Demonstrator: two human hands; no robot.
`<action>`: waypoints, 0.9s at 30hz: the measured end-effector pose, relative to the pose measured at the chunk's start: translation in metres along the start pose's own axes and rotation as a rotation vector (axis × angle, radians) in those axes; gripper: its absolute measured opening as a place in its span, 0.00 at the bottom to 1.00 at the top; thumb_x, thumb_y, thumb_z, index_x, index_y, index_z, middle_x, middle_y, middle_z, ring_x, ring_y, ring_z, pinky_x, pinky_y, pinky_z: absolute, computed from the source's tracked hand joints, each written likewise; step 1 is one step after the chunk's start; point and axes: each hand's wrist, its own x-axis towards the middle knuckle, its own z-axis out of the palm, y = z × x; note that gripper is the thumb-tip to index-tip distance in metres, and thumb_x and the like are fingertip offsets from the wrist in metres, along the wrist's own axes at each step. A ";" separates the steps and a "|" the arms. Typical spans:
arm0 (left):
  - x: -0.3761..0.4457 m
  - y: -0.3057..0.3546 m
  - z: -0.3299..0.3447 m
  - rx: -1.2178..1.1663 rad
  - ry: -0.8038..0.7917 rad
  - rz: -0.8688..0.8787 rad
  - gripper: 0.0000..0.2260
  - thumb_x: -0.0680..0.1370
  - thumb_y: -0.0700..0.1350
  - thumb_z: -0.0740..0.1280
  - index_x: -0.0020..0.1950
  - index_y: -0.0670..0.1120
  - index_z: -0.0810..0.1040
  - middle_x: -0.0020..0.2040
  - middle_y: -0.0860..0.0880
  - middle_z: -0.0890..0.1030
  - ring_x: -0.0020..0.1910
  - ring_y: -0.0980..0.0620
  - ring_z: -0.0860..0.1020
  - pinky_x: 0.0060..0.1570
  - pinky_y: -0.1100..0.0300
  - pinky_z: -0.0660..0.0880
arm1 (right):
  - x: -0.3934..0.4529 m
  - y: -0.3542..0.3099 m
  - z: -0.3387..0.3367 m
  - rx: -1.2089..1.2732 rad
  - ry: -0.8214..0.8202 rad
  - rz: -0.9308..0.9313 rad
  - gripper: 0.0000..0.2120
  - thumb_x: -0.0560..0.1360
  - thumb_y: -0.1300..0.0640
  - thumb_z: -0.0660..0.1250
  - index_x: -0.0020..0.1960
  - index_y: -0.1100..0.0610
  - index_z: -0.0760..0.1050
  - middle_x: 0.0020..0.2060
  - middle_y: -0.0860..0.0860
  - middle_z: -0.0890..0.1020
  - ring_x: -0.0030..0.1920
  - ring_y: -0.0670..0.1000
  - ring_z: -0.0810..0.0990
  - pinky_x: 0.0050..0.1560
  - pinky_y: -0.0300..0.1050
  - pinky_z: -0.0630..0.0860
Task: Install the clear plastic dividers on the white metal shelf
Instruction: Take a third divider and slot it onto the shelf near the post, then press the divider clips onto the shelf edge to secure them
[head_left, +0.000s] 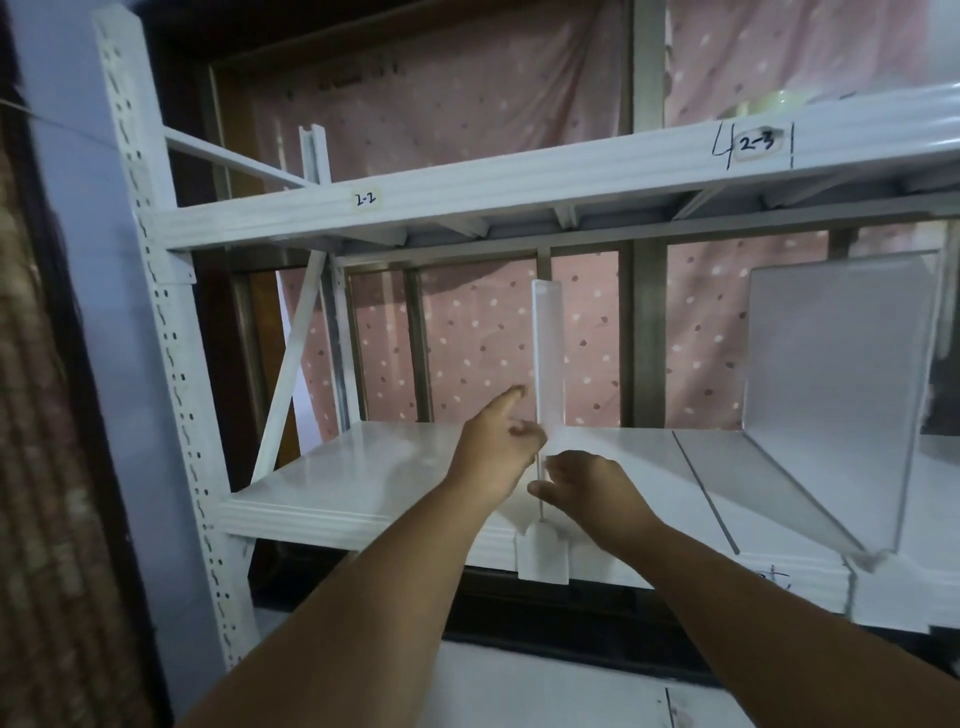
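A clear plastic divider (548, 358) stands upright, edge-on to me, on the white metal shelf (363, 483). Its white clip (543, 553) hangs over the shelf's front lip. My left hand (493, 447) touches the divider's left side, index finger stretched out, the other fingers curled against its front edge. My right hand (587, 486) pinches the divider's lower front edge from the right. A second clear divider (831, 384) stands on the same shelf further right, its clip at the front lip.
An upper shelf beam (467, 192) labelled 2-2 and 2-3 runs overhead. A perforated white upright (171, 364) stands at the left. Behind the shelf are window bars and a pink dotted curtain (467, 338). Another shelf board (571, 691) lies below.
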 end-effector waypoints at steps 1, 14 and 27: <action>-0.006 -0.013 -0.003 -0.053 0.044 -0.049 0.25 0.79 0.45 0.73 0.76 0.48 0.74 0.56 0.44 0.85 0.54 0.42 0.85 0.61 0.43 0.82 | -0.001 0.006 -0.008 -0.016 -0.022 0.002 0.23 0.71 0.38 0.70 0.33 0.54 0.66 0.28 0.47 0.68 0.29 0.47 0.68 0.34 0.45 0.64; -0.118 -0.149 0.052 -0.791 0.466 -0.770 0.19 0.74 0.51 0.79 0.49 0.36 0.81 0.38 0.39 0.85 0.37 0.44 0.85 0.34 0.54 0.82 | -0.009 0.015 -0.031 -0.216 -0.349 0.037 0.45 0.64 0.33 0.75 0.74 0.53 0.69 0.72 0.48 0.73 0.69 0.51 0.73 0.66 0.44 0.69; -0.130 -0.125 0.134 -1.421 0.207 -0.754 0.16 0.84 0.43 0.66 0.67 0.34 0.77 0.56 0.36 0.87 0.57 0.39 0.86 0.60 0.48 0.81 | -0.007 0.005 -0.024 -0.488 -0.458 -0.043 0.20 0.72 0.47 0.74 0.57 0.59 0.81 0.53 0.54 0.84 0.54 0.54 0.79 0.57 0.51 0.77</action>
